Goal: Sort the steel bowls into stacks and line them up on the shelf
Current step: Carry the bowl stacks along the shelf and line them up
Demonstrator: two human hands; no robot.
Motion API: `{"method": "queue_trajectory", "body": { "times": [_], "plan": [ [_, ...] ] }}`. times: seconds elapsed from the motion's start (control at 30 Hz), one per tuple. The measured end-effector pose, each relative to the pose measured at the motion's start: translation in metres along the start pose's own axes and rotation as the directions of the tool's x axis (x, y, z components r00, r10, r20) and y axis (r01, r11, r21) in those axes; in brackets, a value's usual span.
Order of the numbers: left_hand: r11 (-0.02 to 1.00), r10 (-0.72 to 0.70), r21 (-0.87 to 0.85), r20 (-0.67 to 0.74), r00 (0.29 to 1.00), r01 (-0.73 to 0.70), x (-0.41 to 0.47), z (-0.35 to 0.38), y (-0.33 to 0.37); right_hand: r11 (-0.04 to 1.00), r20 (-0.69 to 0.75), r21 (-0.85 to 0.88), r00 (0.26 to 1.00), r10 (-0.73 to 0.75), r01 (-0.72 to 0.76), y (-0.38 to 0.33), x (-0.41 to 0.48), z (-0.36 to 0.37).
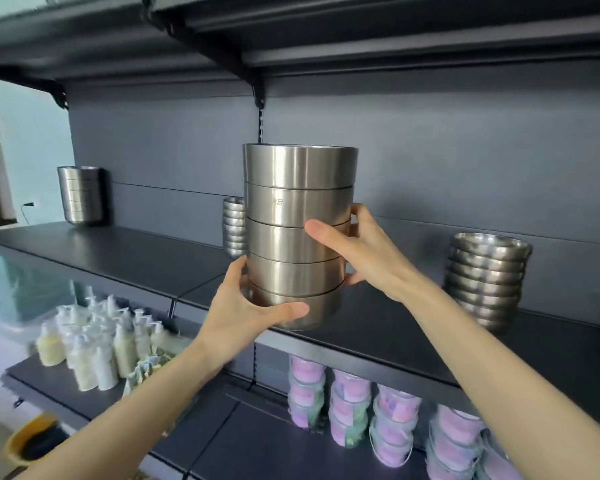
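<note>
A tall stack of several straight-sided steel bowls [298,216] is held upright just above the front edge of the dark shelf [125,258]. My left hand [246,313] grips the bottom bowl from the left, thumb across its front. My right hand [361,251] grips the stack's right side at mid height. Three other stacks stand on the shelf: a straight-sided stack [80,195] at far left, a small rounded stack [234,226] behind the held one, and a wider rounded stack [485,278] at right.
Another dark shelf [326,39] hangs close overhead. On the lower shelf [257,441] stand several pale pump bottles [94,348] at left and stacked purple lidded tubs [395,420] at right. A yellow-rimmed container [32,441] sits at bottom left.
</note>
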State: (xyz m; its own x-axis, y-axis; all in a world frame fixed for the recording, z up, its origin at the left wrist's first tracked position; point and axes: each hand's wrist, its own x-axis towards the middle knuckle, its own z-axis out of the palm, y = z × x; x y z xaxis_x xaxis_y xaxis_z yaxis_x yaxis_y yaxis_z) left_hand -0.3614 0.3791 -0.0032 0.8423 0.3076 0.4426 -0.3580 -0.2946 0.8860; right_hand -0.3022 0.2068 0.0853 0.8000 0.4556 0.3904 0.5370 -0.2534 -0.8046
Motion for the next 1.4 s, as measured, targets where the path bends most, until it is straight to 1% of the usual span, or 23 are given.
{"method": "queue_trajectory", "body": {
  "times": [0.23, 0.5, 0.6, 0.73, 0.83, 0.93, 1.07, 1.17, 1.27, 1.4],
  "plan": [
    [1.0, 0.004, 0.031, -0.003, 1.0, -0.003, 0.032, -0.112, -0.033, 0.999, 0.017, 0.04, 0.999, -0.031, 0.03, -0.021, 0.053, 0.105],
    [1.0, 0.016, 0.026, 0.01, 1.0, -0.017, 0.107, -0.188, -0.075, 0.995, -0.002, 0.099, 1.0, -0.023, 0.023, -0.032, 0.138, 0.176],
    [0.999, 0.013, 0.034, -0.006, 1.0, -0.013, 0.138, -0.216, -0.099, 0.994, -0.011, 0.106, 0.999, -0.032, 0.033, -0.023, 0.178, 0.204],
    [0.998, -0.018, 0.059, -0.037, 0.999, 0.02, 0.178, -0.255, -0.129, 0.995, 0.018, 0.093, 0.999, -0.039, 0.037, -0.014, 0.236, 0.248],
    [0.996, -0.03, 0.078, -0.057, 0.998, 0.035, 0.208, -0.291, -0.144, 0.99, 0.029, 0.141, 0.999, -0.026, 0.021, -0.014, 0.276, 0.283],
    [0.994, -0.037, 0.098, -0.088, 0.995, 0.046, 0.235, -0.332, -0.156, 0.985, 0.041, 0.169, 0.998, -0.041, 0.033, -0.02, 0.315, 0.32],
    [0.994, -0.044, 0.095, -0.123, 0.991, 0.056, 0.264, -0.382, -0.177, 0.986, 0.093, 0.156, 0.993, -0.074, 0.059, -0.032, 0.361, 0.369],
    [0.993, -0.053, 0.093, -0.143, 0.988, 0.067, 0.287, -0.419, -0.198, 0.987, 0.102, 0.149, 0.992, -0.076, 0.061, -0.039, 0.391, 0.407],
    [0.992, -0.051, 0.112, -0.121, 0.991, 0.065, 0.312, -0.462, -0.223, 0.986, 0.09, 0.159, 0.994, -0.059, 0.044, -0.042, 0.418, 0.45],
    [0.992, -0.061, 0.107, -0.074, 0.995, 0.068, 0.343, -0.52, -0.255, 0.977, 0.066, 0.21, 0.998, 0.007, -0.021, -0.05, 0.448, 0.509]
  ]
}}
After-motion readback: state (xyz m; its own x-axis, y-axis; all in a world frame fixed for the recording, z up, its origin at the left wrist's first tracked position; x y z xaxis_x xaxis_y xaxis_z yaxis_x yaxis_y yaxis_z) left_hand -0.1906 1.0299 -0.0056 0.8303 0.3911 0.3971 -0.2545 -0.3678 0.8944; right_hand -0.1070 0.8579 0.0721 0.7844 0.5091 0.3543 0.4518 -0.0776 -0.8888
